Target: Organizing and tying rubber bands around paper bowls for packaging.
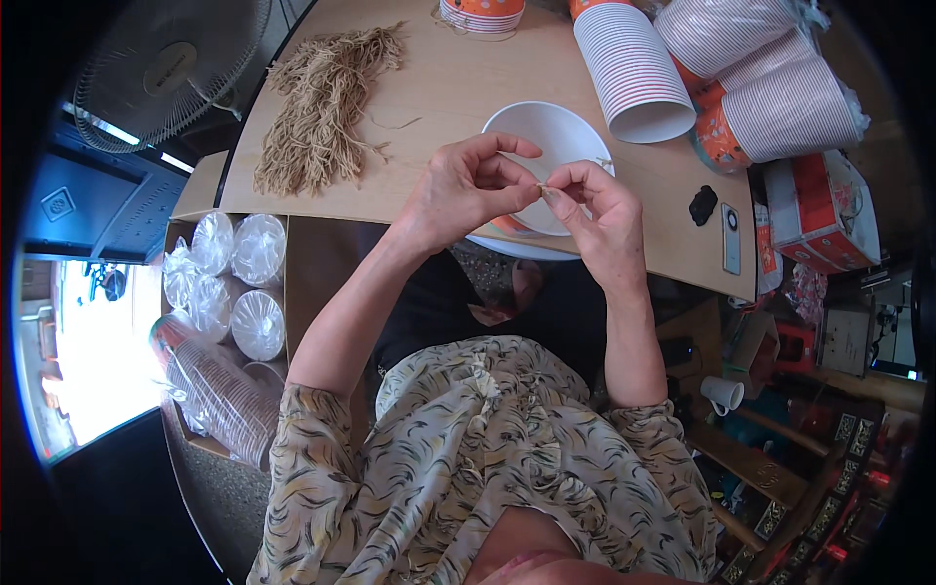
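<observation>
My left hand (458,195) and my right hand (606,224) meet over a white paper tub (531,119) near the table's front edge. Between the thumb and fingertips of both hands is a short bit of tan twine (543,187), most of it hidden by the fingers. Both hands are closed in a pinch. The tub's open mouth faces up, and a small end of twine (606,163) shows at its right rim. Left of my hands lies a thick heap of cut tan twine (327,102), with a few loose strands beside it.
A long stack of nested paper tubs (634,73) lies at the far right, beside plastic-wrapped stacks (790,112). Another orange-and-white tub (483,15) stands at the back. A black lump (702,205) sits at the right edge. On the left are a fan (171,68) and a carton (290,292) of wrapped cups.
</observation>
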{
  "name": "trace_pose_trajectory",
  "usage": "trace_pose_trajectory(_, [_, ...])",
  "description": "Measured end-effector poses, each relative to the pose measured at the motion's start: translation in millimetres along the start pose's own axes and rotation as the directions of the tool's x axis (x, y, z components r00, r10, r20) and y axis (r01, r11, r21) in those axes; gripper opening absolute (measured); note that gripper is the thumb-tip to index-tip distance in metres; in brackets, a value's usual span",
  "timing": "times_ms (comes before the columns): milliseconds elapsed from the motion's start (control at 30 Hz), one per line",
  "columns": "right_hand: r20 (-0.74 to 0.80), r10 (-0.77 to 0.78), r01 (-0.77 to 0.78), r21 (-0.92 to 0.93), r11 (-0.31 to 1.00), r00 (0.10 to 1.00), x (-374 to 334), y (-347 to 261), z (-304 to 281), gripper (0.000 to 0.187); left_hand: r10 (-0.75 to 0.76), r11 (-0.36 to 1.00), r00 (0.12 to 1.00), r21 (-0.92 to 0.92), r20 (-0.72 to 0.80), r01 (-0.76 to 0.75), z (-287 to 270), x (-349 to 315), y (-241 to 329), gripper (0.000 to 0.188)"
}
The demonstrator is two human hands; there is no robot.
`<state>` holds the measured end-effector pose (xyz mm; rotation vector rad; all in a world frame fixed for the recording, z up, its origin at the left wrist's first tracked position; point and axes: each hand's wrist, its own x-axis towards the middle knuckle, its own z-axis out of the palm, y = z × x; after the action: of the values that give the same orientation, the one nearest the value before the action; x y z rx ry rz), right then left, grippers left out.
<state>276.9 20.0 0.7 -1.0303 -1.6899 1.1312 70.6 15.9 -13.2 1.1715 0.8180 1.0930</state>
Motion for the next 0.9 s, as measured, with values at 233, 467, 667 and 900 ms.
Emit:
trace_pose_trajectory(233, [0.019,-0.164,0.166,-0.113,0.98,0.986,1,2,-1,0.007,-0.008,1.0,1.0,-0.027,0.004,0.008,4,-2,0,0.013])
trace_pose_trajectory(467, [0.073,-0.006,-0.001,0.086,0.996,0.997,1,-1,-6,0.01,0.163,0.986,0.986,0.047,-0.026,-0.161,2,0,-11,0.006])
trace_pose_trajectory(667, [0.137,0.083,-0.101,0.13,0.986,0.987,7,0,-8,0.012,0.115,0.993,0.993,0.033,-0.03,-0.114,8,-3,-4,0.003])
trace_pose_trajectory(900, [0.22,0.096,-0.104,0.024,0.994,0.971,10,-3,-15,0.006,0.06,0.988,0.998,0.146,-0.014,-0.057,7,-7,-2,0.006])
